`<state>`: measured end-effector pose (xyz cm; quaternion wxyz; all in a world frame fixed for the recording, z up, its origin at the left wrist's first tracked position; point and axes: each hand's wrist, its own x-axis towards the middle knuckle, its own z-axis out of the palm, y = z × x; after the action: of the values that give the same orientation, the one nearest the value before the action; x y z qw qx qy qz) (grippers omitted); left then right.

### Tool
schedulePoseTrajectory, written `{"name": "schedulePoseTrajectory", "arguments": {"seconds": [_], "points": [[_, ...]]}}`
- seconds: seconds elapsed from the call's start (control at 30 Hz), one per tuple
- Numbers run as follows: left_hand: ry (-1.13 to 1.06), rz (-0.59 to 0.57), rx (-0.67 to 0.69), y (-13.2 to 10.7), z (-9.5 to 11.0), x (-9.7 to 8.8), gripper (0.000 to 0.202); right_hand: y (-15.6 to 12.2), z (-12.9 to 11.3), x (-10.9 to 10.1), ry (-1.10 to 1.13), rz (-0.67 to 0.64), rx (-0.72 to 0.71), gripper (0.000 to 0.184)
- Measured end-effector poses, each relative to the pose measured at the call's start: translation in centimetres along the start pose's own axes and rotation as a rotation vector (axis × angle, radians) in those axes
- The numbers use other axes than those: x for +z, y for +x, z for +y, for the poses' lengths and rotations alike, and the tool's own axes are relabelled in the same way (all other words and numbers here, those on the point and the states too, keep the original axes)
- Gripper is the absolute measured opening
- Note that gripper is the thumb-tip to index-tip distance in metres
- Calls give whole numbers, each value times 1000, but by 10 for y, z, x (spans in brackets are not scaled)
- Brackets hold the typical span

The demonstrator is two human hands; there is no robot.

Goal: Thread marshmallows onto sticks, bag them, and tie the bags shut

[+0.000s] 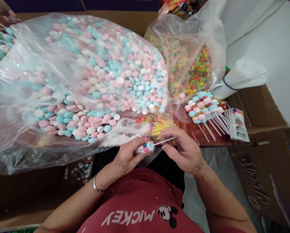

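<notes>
Close to the table's front edge, my left hand point(129, 152) is closed around a marshmallow skewer point(147, 147) in a small printed clear wrapper. The skewer's white stick point(164, 141) sticks out to the right. My right hand point(182, 149) curls its thumb and fingers about the end of that stick. Just beyond the hands lie yellow twist ties point(160, 128) and flat printed wrappers point(125, 133). Finished marshmallow skewers point(204, 106), pink, white and blue, are piled to the right with their sticks towards me.
A huge clear bag of marshmallow discs point(101, 71) covers the left of the table. Behind stands a bag of coloured ring candies point(198, 69). White sticks point(248, 72) fill a container at right, near an open cardboard box point(258, 165). Printed packets point(238, 124) lie at the table's right edge.
</notes>
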<state>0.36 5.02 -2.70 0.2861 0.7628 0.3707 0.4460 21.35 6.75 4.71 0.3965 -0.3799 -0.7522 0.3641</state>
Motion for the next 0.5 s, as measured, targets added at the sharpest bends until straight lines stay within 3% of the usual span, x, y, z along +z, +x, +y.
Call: {"name": "schedulePoseTrajectory", "arguments": {"seconds": [0.1,0.23,0.33,0.5], "points": [[-59,-13,-31,-4,1,3,30,0,2,1,-49,22,72,7],[-238,-29,-132,-7,8,-2,26,0,3,2,-32,49,73,7],[-245,-63,-196,-3,12,-10,18,1,5,2,-48,21,75,8],[-156,-75,-46,8,11,-15,17,6,9,1,-31,-11,69,9]]}}
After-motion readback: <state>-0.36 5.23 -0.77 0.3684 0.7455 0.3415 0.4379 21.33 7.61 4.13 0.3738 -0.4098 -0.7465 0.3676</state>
